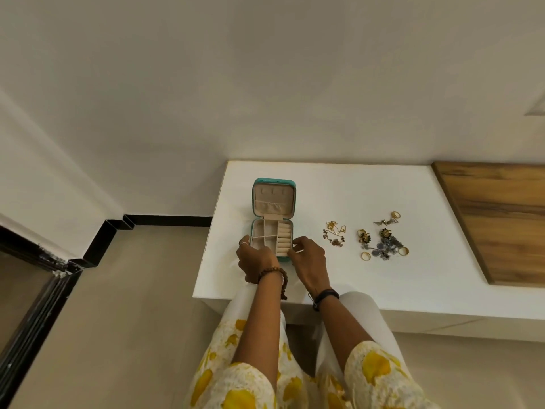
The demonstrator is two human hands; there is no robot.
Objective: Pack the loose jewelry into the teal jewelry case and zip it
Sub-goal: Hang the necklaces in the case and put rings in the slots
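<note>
a white desk [339,276] stands against a plain pale wall, its left edge near a room corner; a beige floor with a black skirting strip [168,221] runs along the wall's foot. a brown wooden panel [498,214] lies on the desk at its right side. at the far left of the view a dark-framed glass pane [26,293] shows.

one teal jewelry case [272,219] sits open near the desk's left edge, its lid [273,199] raised toward the wall and showing a beige lining with a gathered pocket. the base holds small beige compartments on the left and ring rolls on the right; no jewelry is visible in them.

the loose jewelry lies in two groups to the right of the case, apart from it, about midway between the desk's front and back edges. one tangle of gold chain [334,233] lies nearer the case. the larger cluster [383,237] lies further right: three plain gold rings can be counted, one [365,255] at its front left, one [403,250] at its front right, one [395,214] at its back; the flower-shaped pieces between them are too small to count.

two hands are at the case's front corners. the left hand [255,261] holds the front left corner, thumb along the side wall, fingers curled. the right hand [308,256] holds the front right corner, fingers [298,246] bent over the rim. each wrist carries one bracelet: beaded on the left [272,274], a dark band on the right [326,296]. yellow-patterned sleeves [380,376] cover the upper forearms.
</note>
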